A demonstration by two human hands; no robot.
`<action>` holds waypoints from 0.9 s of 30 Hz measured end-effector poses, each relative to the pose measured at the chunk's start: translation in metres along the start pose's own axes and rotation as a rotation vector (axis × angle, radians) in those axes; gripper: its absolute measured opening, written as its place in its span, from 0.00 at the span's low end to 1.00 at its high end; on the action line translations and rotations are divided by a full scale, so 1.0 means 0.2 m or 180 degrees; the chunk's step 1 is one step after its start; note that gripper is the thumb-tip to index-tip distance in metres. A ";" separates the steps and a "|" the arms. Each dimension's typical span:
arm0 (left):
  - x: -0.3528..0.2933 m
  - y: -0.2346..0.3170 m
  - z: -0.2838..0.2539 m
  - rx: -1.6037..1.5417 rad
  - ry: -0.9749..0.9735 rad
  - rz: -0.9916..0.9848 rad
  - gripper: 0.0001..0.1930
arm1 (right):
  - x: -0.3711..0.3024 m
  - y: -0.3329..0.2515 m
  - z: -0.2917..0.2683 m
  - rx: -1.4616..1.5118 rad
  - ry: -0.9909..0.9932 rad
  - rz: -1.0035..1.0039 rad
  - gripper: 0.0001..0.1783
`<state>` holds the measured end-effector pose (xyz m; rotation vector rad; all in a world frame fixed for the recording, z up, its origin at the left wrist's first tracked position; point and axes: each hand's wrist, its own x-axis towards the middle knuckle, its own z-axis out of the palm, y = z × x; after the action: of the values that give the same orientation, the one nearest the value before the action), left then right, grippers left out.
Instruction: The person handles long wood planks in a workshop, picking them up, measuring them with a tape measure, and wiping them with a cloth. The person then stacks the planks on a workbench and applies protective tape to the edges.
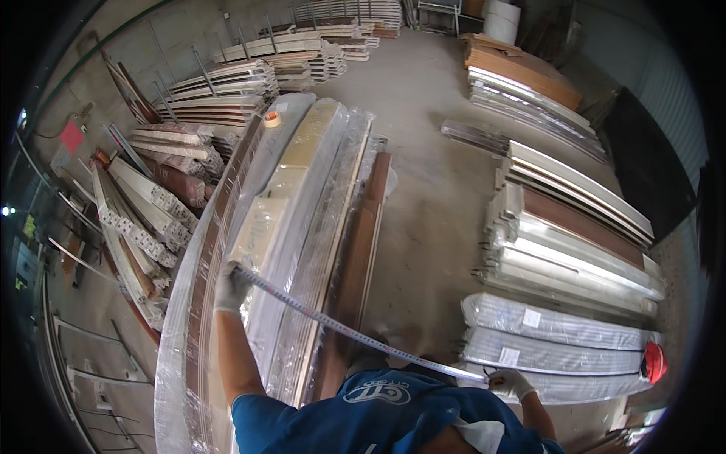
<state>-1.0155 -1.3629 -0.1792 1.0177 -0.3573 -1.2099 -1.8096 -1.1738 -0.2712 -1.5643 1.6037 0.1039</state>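
A metal measuring tape [340,328] stretches between my two gloved hands, across the front of my blue shirt. My left hand [231,286], in a pale glove, is closed around one end above the plastic-wrapped boards [261,223] on the left. At the lower right, my right hand [510,384] grips the other end, beside silver-wrapped bundles [556,356]. The fingers and whatever lies inside them are partly hidden by the gloves. Brown boards [363,234] lie along the right side of the left stack, under the tape.
A tape roll [272,119] sits at the far end of the left stack. Bundled profiles [147,197] lean and lie further left among metal posts. More stacked boards [575,219] line the right side, with a red cap-like object [653,362] there. Concrete floor [416,181] runs between the stacks.
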 end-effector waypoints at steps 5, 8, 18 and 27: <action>0.76 -0.35 0.70 -0.0400 -0.0540 -0.0786 0.16 | 0.49 -0.11 -0.35 0.0499 0.0403 0.0119 0.26; 1.07 -0.85 1.20 0.0731 -0.0631 -0.1035 0.17 | 0.93 -0.18 -0.65 0.1254 0.0666 0.0377 0.21; 1.69 -1.80 2.73 0.1995 -0.1723 -0.1632 0.28 | 2.64 -0.66 -2.08 0.0369 0.0495 -0.0136 0.26; 3.04 -1.94 3.44 0.0709 -0.0288 -0.0739 0.16 | 4.04 -1.33 -3.11 -0.0036 -0.0103 -0.0629 0.34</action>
<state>-1.5174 -2.2187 -0.2869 1.2237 -0.4618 -1.4518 -1.7662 -2.2271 -0.2498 -1.7121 1.4174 0.0308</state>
